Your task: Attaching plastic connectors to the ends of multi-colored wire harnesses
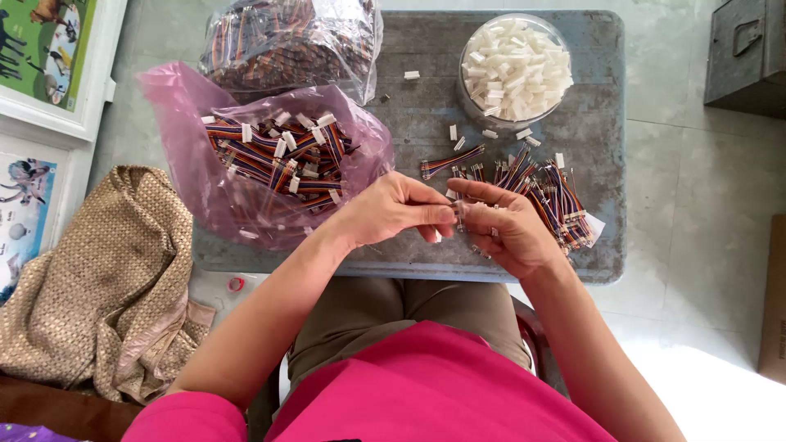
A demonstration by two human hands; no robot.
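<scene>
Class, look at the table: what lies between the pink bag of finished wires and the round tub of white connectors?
In the head view, mostly bare grey tabletop separates the pink bag from the tub, with a few stray white connectors.

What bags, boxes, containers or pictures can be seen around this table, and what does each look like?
Pink plastic bag: table's left, open, holding multicoloured wire bundles.
Clear plastic bag: behind it, packed with wires.
Clear round container: far right, full of white connectors.
Grey metal box: floor, upper right.
Framed pictures: left edge, colourful.

On the worn grey metal table [409,123], the pink plastic bag [180,139] of multicoloured ribbon cables lies left, the clear round tub [471,102] of white plastic connectors right, a clear cable-filled bag [286,41] behind.
</scene>
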